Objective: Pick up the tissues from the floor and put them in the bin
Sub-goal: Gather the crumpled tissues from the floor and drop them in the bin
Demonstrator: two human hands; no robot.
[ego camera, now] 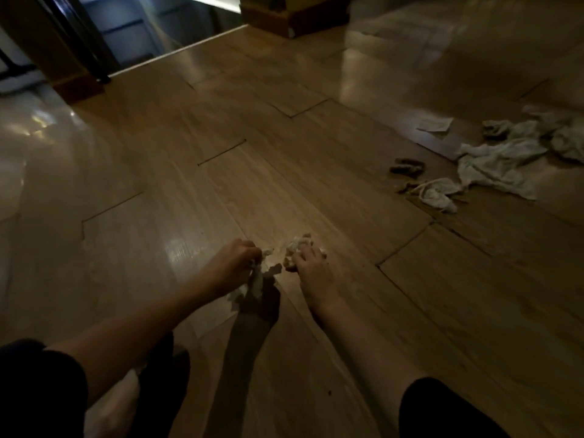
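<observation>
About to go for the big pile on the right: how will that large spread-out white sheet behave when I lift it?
The large white sheet lies flat, creased and draped, so it will probably hang limp and trail. It looks thin, so likely very light. It touches other crumpled tissues, which may drag along or drop off.

Glossy wooden floor (284, 153), dark doorway (132, 30)

Tissue pile (505, 159) on floor (221, 153), far right
</observation>
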